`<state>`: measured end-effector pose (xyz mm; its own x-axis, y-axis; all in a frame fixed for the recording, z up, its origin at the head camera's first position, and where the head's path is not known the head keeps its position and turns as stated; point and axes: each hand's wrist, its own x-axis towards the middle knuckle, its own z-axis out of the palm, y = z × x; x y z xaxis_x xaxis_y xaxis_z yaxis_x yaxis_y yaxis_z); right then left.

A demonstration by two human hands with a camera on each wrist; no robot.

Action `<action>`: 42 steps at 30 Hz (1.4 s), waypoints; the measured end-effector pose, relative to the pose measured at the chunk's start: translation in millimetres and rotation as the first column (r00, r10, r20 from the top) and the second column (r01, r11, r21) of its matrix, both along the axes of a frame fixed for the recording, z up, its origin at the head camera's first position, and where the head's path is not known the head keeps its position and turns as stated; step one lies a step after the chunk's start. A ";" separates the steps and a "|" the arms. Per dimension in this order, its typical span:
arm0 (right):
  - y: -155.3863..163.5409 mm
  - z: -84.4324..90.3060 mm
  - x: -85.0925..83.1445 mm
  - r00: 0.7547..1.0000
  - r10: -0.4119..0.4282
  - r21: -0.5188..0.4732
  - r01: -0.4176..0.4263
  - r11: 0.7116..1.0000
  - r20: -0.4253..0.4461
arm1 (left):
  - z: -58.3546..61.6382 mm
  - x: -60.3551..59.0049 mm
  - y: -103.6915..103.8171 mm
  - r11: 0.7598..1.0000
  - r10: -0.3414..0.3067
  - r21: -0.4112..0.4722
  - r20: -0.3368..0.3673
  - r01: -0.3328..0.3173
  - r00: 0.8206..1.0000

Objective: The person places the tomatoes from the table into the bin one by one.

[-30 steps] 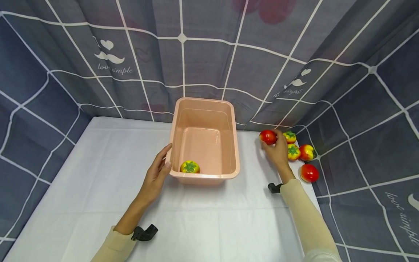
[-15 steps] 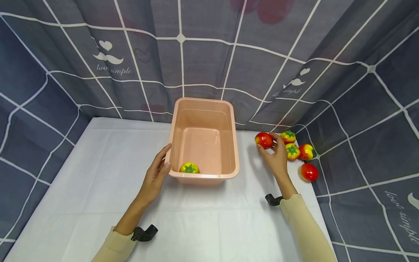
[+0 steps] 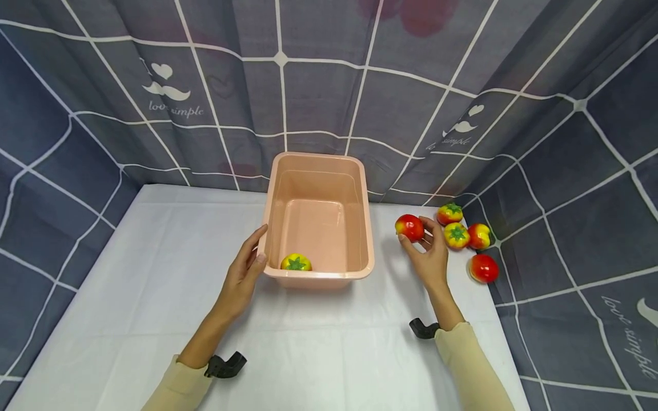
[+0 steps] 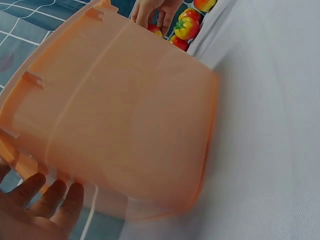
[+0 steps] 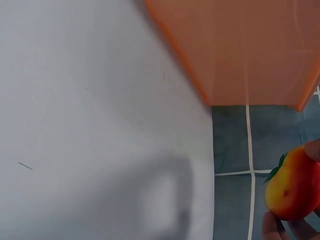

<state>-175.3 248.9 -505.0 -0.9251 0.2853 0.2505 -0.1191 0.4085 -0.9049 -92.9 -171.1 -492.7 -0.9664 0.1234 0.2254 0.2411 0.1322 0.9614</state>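
Observation:
My right hand [image 3: 432, 257] pinches a glossy red-and-yellow fruit [image 3: 409, 228] between thumb and fingers, held to the right of a pink plastic bin. In the right wrist view this fruit [image 5: 292, 187] shows a green leafy cap, and only fingertips are visible around it. The bin [image 3: 366, 228] stands upright on the white cloth. My left hand [image 3: 241, 279] touches its left rim near the front corner, with fairly straight fingers [image 4: 47, 197] along the outside. One yellowish fruit with a green cap [image 3: 296, 262] lies inside the bin at the front, partly hidden by the rim.
Several more red-and-yellow fruits [image 3: 456, 235] sit at the table's right edge, one red fruit [image 3: 483, 268] a little nearer to me. A grey checked curtain [image 3: 324, 97] hangs behind and on both sides. White cloth [image 3: 329, 354] covers the table.
My right hand has carried the fruit leftward and slightly toward me, away from the other fruits. The left hand stays at the bin's rim.

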 end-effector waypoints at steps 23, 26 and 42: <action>-10.8 33.9 -5.2 0.992 0.100 -0.105 -0.108 0.989 -0.082 | -0.1 -1.3 0.0 1.000 -0.009 0.011 -0.005 0.009 1.000; -18.1 43.9 -6.7 0.983 0.145 -0.085 -0.155 0.984 -0.116 | -0.8 -1.1 -0.3 1.000 -0.004 0.005 -0.003 0.004 1.000; -59.0 83.2 -9.6 0.917 0.321 0.216 -0.272 0.938 -0.238 | -2.9 -2.3 -1.3 0.999 -0.025 0.030 -0.016 0.025 1.000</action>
<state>-184.9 189.9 -421.7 -0.8525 -0.0624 0.5189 -0.4848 0.4655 -0.7405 -95.2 -172.5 -495.6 -0.9594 0.1403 0.2449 0.2594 0.0971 0.9609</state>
